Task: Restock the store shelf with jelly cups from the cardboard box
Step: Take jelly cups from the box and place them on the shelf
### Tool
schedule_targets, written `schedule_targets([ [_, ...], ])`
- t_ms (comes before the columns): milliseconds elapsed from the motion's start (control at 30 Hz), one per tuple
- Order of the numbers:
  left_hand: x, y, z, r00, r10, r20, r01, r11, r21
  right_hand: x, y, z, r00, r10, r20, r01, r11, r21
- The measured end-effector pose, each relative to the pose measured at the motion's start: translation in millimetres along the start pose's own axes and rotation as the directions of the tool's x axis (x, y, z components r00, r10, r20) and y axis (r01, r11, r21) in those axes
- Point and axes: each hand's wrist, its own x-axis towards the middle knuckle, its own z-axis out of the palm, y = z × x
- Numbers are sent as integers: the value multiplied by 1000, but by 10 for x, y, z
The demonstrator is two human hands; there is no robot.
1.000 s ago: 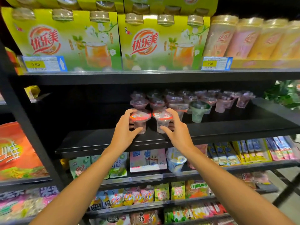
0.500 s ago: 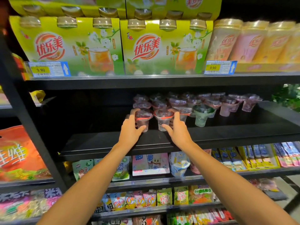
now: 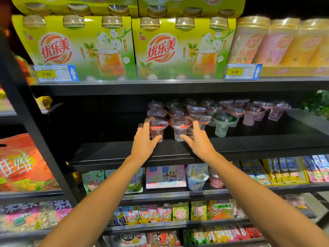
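Now each hand holds one jelly cup on the black shelf [image 3: 110, 154]. The left hand [image 3: 145, 141] is curled around the left jelly cup [image 3: 158, 128], with the thumb on its near side and the other fingers behind the lid. The right hand [image 3: 198, 139] grips the right jelly cup [image 3: 179, 128] in the same way, thumb at the front of the narrow base and fingers wrapped on the far side. Both cups stand between thumb and fingers, just in front of the stocked cups [image 3: 213, 111] that fill the shelf beyond the fingertips.

To do this step well, I think the hands should slide the two cups straight back until they meet the row behind, keeping the bases flat on the shelf. The grip should stay low on the body, because the lid is wide and the base is narrow, so a push at the top may tip the cup.

Each cup is upright: its long axis is vertical, the red-rimmed lid points up and the small base points down. Whether the bases already touch the shelf is hard to tell here, because the thumbs partly cover them.
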Motion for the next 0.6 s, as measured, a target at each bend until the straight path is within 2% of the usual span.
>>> schedule_targets([
  [167, -138, -13, -182, 995, 44, 87, -45, 999, 8, -316, -79, -197, 1000, -21, -9, 21, 999, 30],
  [267, -345, 22, -396, 992, 58, 113, -70, 992, 108, -555, -31, -370, 995, -46, -87, 47, 999, 15],
  [367, -644, 44, -620, 984, 129, 121, -158, 949, 274, -845, 6, -507, 976, -182, -118, 174, 981, -81],
  [467, -1049, 117, -771, 955, 271, 121, -296, 859, 418, -1188, 32, -523, 938, -347, -24, 343, 935, -88],
  [533, -1397, 132, -776, 923, 355, 147, -382, 811, 442, -1462, 103, -436, 901, -432, 41, 434, 899, -51],
  [600, -1783, 76, -674, 902, 378, 210, -432, 792, 432, -1767, 235, -260, 874, -469, 123, 477, 878, -40],
])
